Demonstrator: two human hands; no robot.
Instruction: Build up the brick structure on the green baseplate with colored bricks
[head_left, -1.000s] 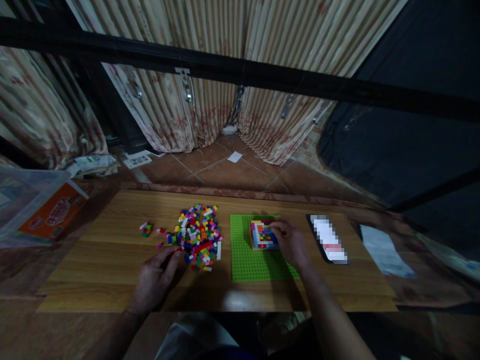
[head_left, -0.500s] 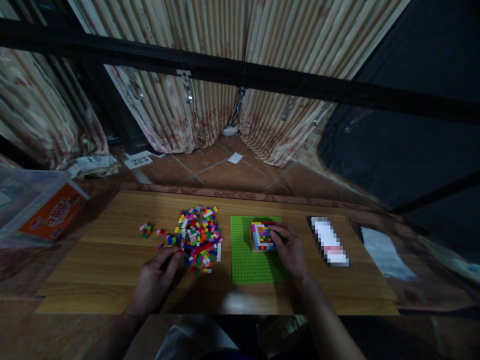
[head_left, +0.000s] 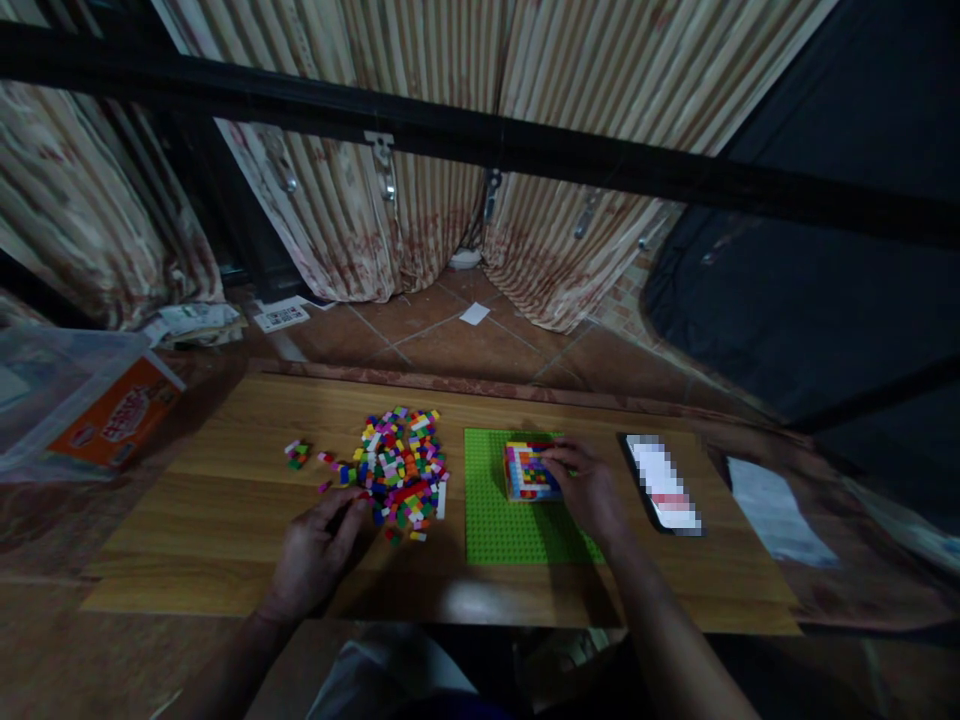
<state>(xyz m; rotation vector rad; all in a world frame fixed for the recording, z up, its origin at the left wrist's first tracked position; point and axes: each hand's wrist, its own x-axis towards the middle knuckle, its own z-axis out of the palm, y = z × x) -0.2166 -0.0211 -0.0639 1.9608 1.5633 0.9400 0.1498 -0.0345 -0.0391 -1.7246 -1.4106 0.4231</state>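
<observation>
My left hand (head_left: 315,555) is closed in a pinch at the near left edge of a pile of small toy bricks (head_left: 401,465) in many colours. A bit of red shows at its fingertips, too small to tell whether it is held. On the green baseplate (head_left: 495,535) sits a low rectangular toy-brick build (head_left: 525,478), with pale walls and coloured bricks inside. My right hand (head_left: 592,495) reaches over the build from the right, thumb and fingers drawn together on its right part. That hand hides the build's right end.
A phone (head_left: 664,485) with a blurred screen lies right of the baseplate, on the wooden table (head_left: 202,510). A few loose bricks (head_left: 297,453) sit left of the pile. Beyond the table's left side stands a clear plastic box (head_left: 75,400); a paper sheet (head_left: 780,510) lies at the right.
The whole view has shifted slightly. Both hands stay in nearly the same places, the left at the pile's edge and the right on the build.
</observation>
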